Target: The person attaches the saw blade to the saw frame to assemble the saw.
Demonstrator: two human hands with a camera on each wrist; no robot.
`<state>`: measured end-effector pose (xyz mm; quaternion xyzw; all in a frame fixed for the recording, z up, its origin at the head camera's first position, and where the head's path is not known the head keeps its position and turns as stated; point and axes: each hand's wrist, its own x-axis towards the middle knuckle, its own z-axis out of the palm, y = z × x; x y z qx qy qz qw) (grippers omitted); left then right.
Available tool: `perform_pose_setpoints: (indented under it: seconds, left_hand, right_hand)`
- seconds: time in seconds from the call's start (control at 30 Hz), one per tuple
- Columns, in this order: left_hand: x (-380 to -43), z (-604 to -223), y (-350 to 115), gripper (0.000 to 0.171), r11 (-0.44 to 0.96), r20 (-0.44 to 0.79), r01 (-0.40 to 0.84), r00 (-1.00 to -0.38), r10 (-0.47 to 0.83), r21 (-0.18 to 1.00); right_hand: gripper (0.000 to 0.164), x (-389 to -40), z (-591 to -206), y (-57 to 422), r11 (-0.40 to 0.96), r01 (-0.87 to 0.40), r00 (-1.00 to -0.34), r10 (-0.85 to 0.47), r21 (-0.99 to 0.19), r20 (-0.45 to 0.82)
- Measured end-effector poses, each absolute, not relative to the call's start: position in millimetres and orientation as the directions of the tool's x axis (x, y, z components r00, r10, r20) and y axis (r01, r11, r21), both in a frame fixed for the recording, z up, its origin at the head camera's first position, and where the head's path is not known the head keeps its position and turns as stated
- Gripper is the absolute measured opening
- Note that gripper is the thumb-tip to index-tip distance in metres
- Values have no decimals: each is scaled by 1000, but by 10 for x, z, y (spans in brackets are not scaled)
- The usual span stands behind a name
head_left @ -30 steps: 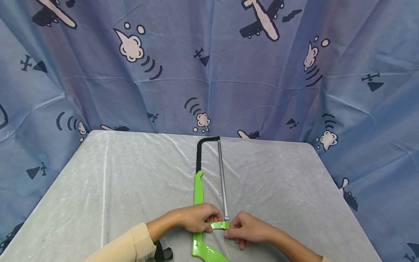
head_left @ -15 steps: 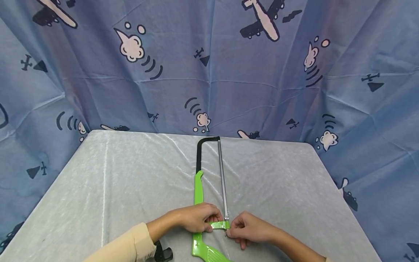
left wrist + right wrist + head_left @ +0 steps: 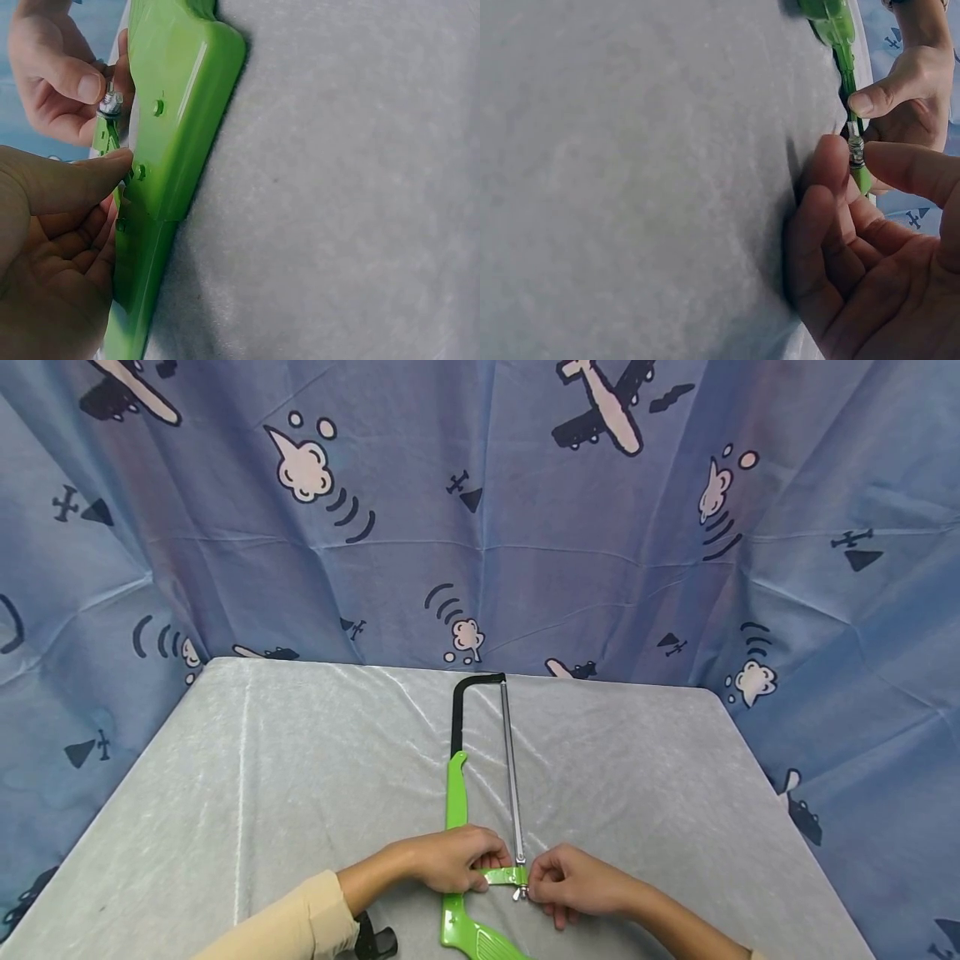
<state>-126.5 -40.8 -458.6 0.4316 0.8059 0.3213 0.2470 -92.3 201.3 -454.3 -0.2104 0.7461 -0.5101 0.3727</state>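
Your right hand [image 3: 572, 883] sits just right of wing nut [image 3: 520, 893], pinch unclear; nut's axis follows blade [image 3: 512, 768], away from you; left hand [image 3: 456, 858] grips saw [image 3: 456, 793] by crossbar [image 3: 501, 877].

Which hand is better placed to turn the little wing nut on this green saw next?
Probably the right hand: its fingertips are right beside the wing nut. The left hand pinches the green crosspiece, so it seems better suited to steadying the saw.
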Motion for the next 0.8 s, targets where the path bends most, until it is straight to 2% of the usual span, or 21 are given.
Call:
perform_pose_setpoints:
  seconds: [0.13, 0.47, 0.67, 0.8]
  left_hand:
    - [-1261, -4580, -413, 27, 426, -126, 534, -508, 852, 730]
    - [-1246, -4560, -417, 27, 428, -127, 527, -513, 849, 734]
    - [-1251, -4564, -409, 27, 428, -126, 530, -513, 849, 732]
    - [-1254, -4561, -405, 27, 426, -127, 529, -510, 851, 734]
  right_hand:
    - [11, -915, -4545, 2007, 389, 66, -650, -682, -919, -335]
    - [15, -902, -4551, 1994, 379, 39, -652, -691, -924, -311]
    - [10, -887, -4547, 1978, 401, 6, -670, -679, -916, -301]
    - [19, -882, -4534, 1956, 423, -7, -680, -667, -906, -306]
